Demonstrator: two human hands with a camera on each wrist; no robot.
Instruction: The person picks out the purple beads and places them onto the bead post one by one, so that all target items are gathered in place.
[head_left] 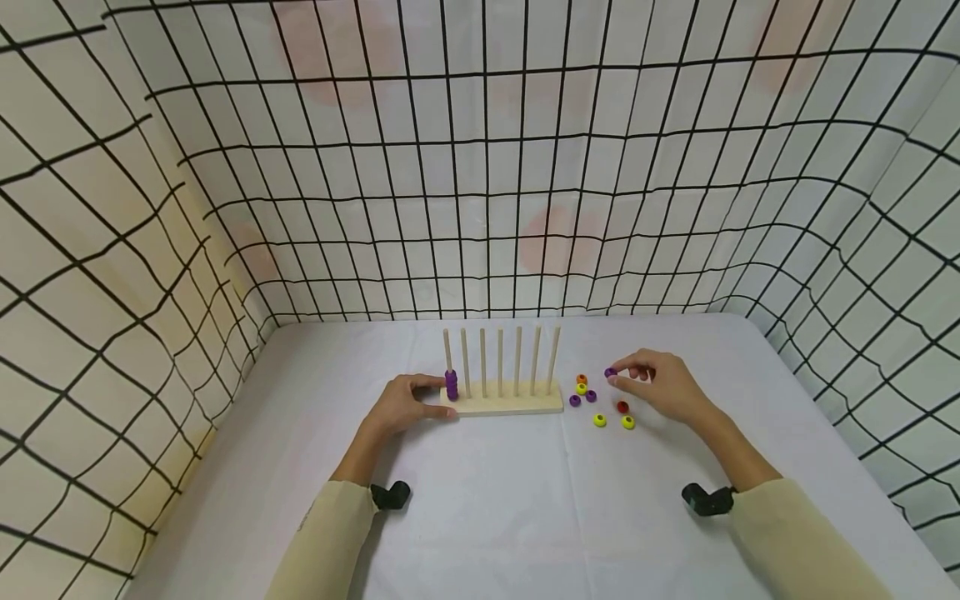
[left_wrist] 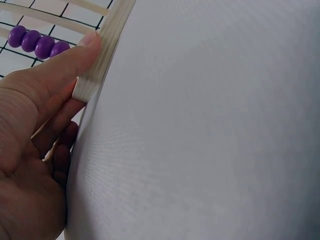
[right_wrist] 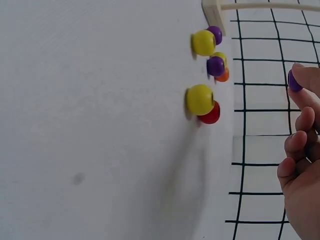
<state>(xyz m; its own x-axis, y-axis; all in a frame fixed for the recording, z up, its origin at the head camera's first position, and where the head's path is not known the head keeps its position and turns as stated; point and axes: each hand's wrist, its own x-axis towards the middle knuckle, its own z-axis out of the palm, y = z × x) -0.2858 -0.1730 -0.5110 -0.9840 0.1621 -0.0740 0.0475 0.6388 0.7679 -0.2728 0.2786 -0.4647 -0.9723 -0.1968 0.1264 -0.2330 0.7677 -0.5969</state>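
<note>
A wooden peg stand (head_left: 502, 406) with several upright pegs stands on the white-covered table. Its leftmost peg carries a stack of purple beads (head_left: 451, 386), several of which show in the left wrist view too. My left hand (head_left: 401, 408) grips the left end of the base, thumb at the front edge and fingers behind. To the right of the stand, my right hand (head_left: 663, 387) pinches a purple bead (right_wrist: 295, 81) between thumb and index finger, raised above the table. Its other fingers are loosely curled.
Between stand and right hand lie loose beads: yellow (head_left: 600, 420), another yellow (head_left: 627, 422), red (head_left: 622, 407), purple (head_left: 575, 400) and orange (head_left: 581, 378) among them. Black wire mesh (head_left: 486, 196) rises behind the table and along both sides.
</note>
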